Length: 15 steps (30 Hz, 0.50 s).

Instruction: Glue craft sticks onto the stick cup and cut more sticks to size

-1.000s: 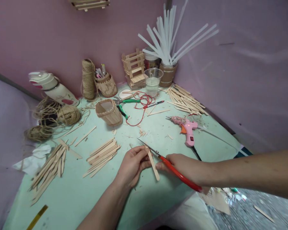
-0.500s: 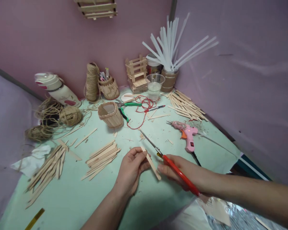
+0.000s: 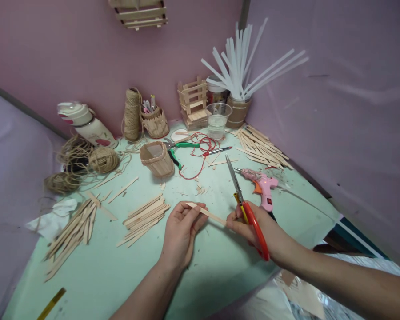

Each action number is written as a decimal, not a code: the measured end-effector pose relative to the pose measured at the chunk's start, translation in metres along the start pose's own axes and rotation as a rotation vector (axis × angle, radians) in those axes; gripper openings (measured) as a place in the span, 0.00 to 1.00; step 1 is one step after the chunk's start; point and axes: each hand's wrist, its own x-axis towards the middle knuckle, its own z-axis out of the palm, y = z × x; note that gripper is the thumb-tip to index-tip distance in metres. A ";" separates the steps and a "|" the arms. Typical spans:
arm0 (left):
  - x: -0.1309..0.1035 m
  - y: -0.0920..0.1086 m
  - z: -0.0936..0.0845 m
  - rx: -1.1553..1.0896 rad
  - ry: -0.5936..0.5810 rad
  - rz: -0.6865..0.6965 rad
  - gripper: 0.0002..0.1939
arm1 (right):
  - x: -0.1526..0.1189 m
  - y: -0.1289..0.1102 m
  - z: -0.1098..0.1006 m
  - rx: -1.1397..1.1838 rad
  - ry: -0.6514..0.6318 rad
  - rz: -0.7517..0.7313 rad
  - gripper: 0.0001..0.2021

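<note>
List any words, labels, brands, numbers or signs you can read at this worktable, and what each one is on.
No text is readable.
Jar behind the clear cup: dark markings, too small and blurred to read.
Brown sheet at lower right: faint marks, illegible.
White bottle: printed decoration, no legible words.
Pink glue gun: red switch, any marking too small.
Red-handled scissors and wooden stick: no lettering visible.

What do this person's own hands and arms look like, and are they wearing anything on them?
Both the left hand and the right hand are bare, with no gloves. The left arm and right arm show no sleeve, watch or bracelet. I see no rings, though some fingers are hidden.
</note>
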 end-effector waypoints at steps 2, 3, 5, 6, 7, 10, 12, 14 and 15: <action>0.000 0.001 -0.001 0.000 -0.002 0.014 0.10 | 0.002 0.000 0.000 -0.024 -0.005 -0.008 0.10; 0.000 0.001 -0.002 0.002 -0.007 0.016 0.09 | 0.003 -0.001 -0.001 -0.036 -0.003 -0.008 0.09; 0.000 0.004 -0.002 0.014 -0.029 0.000 0.09 | 0.006 -0.004 -0.005 -0.062 0.009 -0.026 0.08; 0.000 0.005 -0.003 0.027 -0.044 -0.015 0.10 | 0.009 -0.006 -0.007 -0.078 0.025 -0.043 0.08; 0.000 0.006 -0.003 0.047 -0.060 -0.034 0.11 | 0.011 -0.009 -0.010 -0.097 0.053 -0.063 0.08; -0.001 0.007 -0.002 0.148 -0.126 -0.107 0.12 | 0.019 -0.019 -0.018 -0.142 0.122 -0.126 0.07; -0.003 0.005 -0.001 0.235 -0.209 -0.144 0.13 | 0.023 -0.023 -0.019 -0.149 0.134 -0.164 0.07; -0.004 0.001 0.000 0.296 -0.299 -0.182 0.15 | 0.026 -0.024 -0.017 -0.122 0.107 -0.180 0.09; -0.005 -0.001 0.000 0.310 -0.328 -0.207 0.15 | 0.026 -0.024 -0.015 -0.103 0.084 -0.181 0.10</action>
